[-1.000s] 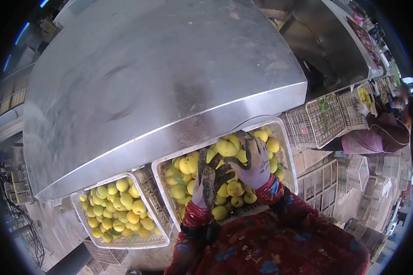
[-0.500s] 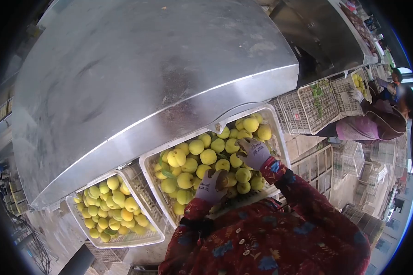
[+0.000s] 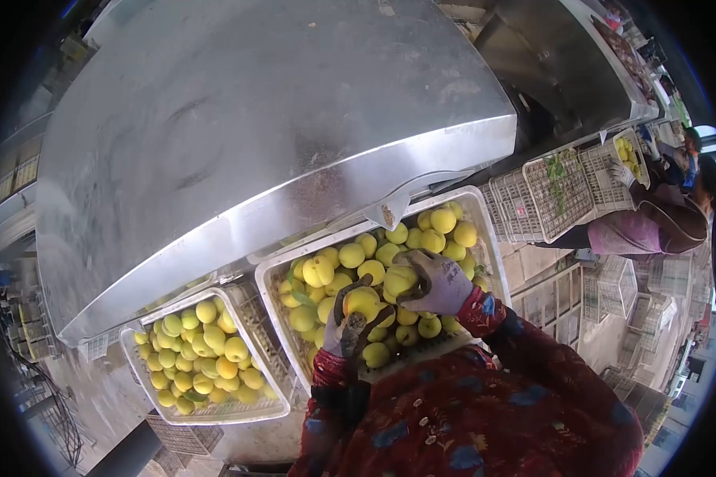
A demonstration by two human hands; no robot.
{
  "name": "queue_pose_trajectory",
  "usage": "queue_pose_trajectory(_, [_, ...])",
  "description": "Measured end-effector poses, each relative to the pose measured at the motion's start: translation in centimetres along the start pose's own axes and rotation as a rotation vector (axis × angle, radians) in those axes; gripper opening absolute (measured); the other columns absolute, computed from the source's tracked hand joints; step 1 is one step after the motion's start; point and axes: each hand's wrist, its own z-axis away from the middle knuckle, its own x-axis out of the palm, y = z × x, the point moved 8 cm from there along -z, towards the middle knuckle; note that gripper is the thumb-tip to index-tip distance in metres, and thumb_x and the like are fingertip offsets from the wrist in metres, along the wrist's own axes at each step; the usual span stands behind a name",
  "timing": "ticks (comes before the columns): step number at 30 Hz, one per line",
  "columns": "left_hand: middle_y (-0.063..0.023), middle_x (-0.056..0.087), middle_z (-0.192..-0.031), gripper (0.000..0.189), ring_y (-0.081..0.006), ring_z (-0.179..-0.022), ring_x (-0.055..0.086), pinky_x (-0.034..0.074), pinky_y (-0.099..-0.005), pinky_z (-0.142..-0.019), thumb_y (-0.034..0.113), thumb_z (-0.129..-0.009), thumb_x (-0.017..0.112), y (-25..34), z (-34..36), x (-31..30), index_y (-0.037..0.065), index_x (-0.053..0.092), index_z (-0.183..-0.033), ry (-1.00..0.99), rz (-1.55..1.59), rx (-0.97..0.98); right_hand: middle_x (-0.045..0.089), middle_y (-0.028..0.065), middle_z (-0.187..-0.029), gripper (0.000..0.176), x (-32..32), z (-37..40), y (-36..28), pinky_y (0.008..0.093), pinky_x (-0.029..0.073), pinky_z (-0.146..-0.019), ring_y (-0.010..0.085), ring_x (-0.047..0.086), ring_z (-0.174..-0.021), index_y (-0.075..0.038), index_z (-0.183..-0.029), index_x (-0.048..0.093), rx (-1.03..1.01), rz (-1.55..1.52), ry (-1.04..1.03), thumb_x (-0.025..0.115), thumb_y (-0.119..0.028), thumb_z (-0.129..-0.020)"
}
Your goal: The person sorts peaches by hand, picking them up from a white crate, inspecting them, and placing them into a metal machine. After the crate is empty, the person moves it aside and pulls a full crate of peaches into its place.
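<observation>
My left hand point(image 3: 342, 327), in a pale glove with dark fingers, is closed around a yellow peach point(image 3: 363, 303) above the near side of a white plastic crate point(image 3: 497, 258). Another yellow-green peach point(image 3: 400, 280) sits in the grip of my right hand point(image 3: 441, 285), which wears a pale glove with writing on its back. Beneath both hands the crate holds many loose peaches point(image 3: 318, 271) and a few green leaves. Part of the fruit under my hands is hidden.
A second white crate of peaches point(image 3: 203, 342) stands to the left. A large metal housing point(image 3: 294, 119) overhangs the far side. To the right are empty crates point(image 3: 561, 195) and a co-worker point(image 3: 652, 222) with a gloved hand by a crate.
My left hand has lifted and turned, showing a peach in its fingers. My right hand has shifted slightly down and now holds a peach raised from the pile. The view has moved a little.
</observation>
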Motion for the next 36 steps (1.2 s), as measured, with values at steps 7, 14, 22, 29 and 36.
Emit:
queue_pose_trajectory(7, [-0.0174,0.044,-0.143,0.079,-0.0368,-0.132,0.045,0.048,-0.0517,-0.102,0.045,-0.084,0.073,1.5,0.1,2.5,0.007,0.038,-0.143,-0.056,0.316,-0.021,0.059,0.0137,-0.119,0.072,-2.5,3.2,-3.4,0.0391,0.052,-0.084,0.0327,0.063,-0.1,-0.004,-0.125,0.053,0.064,-0.283,0.334,0.088,-0.027,-0.066])
queue_pose_trajectory(14, [-0.0162,0.051,-0.133,0.075,-0.0324,-0.113,0.06,0.057,-0.0435,-0.088,0.022,-0.079,0.079,6.5,-1.4,2.6,0.003,0.039,-0.139,-0.092,0.085,0.174,0.058,0.0213,-0.113,0.063,-5.2,-2.5,-2.9,0.0441,0.051,-0.083,0.0402,0.06,-0.1,-0.002,-0.123,0.051,0.048,-0.003,0.583,0.082,-0.02,-0.071])
queue_pose_trajectory(22, [-0.0108,0.043,-0.144,0.075,-0.021,-0.126,0.049,0.051,-0.0274,-0.092,-0.004,-0.083,0.063,9.1,-0.7,4.0,0.002,0.029,-0.149,-0.054,0.009,0.213,0.06,0.0201,-0.112,0.059,-6.9,-3.8,-2.9,0.0437,0.052,-0.082,0.0364,0.064,-0.091,-0.001,-0.117,0.054,-0.074,-0.06,0.566,0.084,-0.022,-0.07])
queue_pose_trajectory(29, [-0.0113,0.035,-0.152,0.073,-0.0252,-0.133,0.043,0.045,-0.0337,-0.1,0.0,-0.089,0.054,5.6,-2.1,5.1,0.002,0.02,-0.154,-0.136,0.162,0.086,0.059,0.0157,-0.125,0.077,-2.2,-0.6,-5.4,0.0359,0.05,-0.097,0.0269,0.06,-0.115,0.0,-0.133,0.046,-0.092,-0.424,0.315,0.087,-0.016,-0.071])
queue_pose_trajectory(36, [-0.0107,0.044,-0.143,0.053,-0.0194,-0.119,0.05,0.042,-0.0318,-0.101,0.002,-0.097,0.047,6.0,-2.7,2.0,-0.001,0.033,-0.147,-0.041,-0.346,0.231,0.061,0.0159,-0.103,0.059,-5.2,-4.4,-1.8,0.0417,0.054,-0.076,0.0351,0.063,-0.089,-0.001,-0.114,0.053,0.031,0.094,0.683,0.085,-0.023,-0.07])
